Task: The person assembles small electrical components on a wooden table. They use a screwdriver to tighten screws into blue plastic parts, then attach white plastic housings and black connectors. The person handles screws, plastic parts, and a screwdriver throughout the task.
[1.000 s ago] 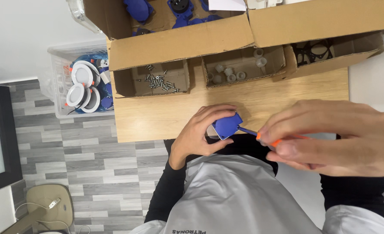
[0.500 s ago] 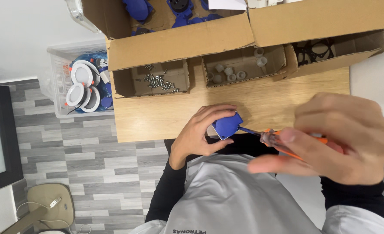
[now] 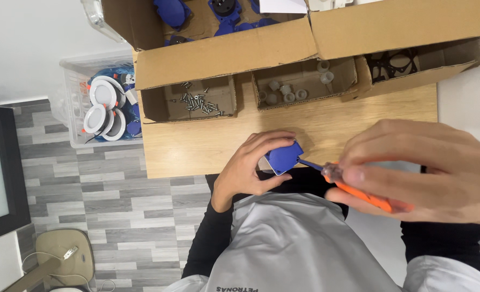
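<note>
My left hand grips a small blue plastic part at the near edge of the wooden table. In my right hand is an orange-handled screwdriver, its dark shaft touching the blue part's right side. Both hands are held close to my chest, above my grey shirt.
Open cardboard boxes line the table's far side: one with loose screws, one with small grey caps, one with black gaskets, and a large box of blue parts. A clear bin of white round fittings stands on the floor at left.
My right hand has turned around the screwdriver handle and shifted slightly right, while the tip stays on the blue part. The left hand has kept still.
</note>
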